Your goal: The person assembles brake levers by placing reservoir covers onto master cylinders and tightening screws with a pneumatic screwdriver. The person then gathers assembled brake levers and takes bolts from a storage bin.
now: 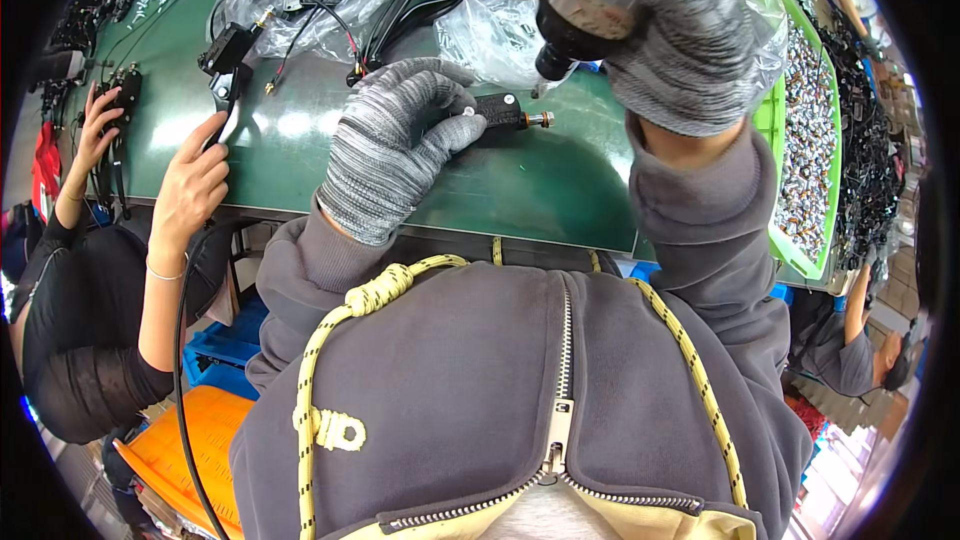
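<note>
My left hand (pixel 395 145), in a grey knit glove, is closed on a small black box-shaped part (pixel 497 112) lying on the green table (pixel 540 190). A brass-coloured threaded end sticks out of the part's right side, and a small screw head shows near my fingertips. My right hand (pixel 690 40), gloved alike, is wrapped round a power screwdriver (pixel 600 5) with a metal collar and black nose. It is held raised and tilted above the part, its nose pointing down and left, apart from it. The tool's upper end is out of the picture.
Clear plastic bags (pixel 490 35) and black cables lie behind my hands. A green bin (pixel 822 230) of small metal fittings stands at right, beside a heap of black parts (pixel 870 150). At left, a co-worker's hand (pixel 190 180) holds a tool against another black part (pixel 230 48).
</note>
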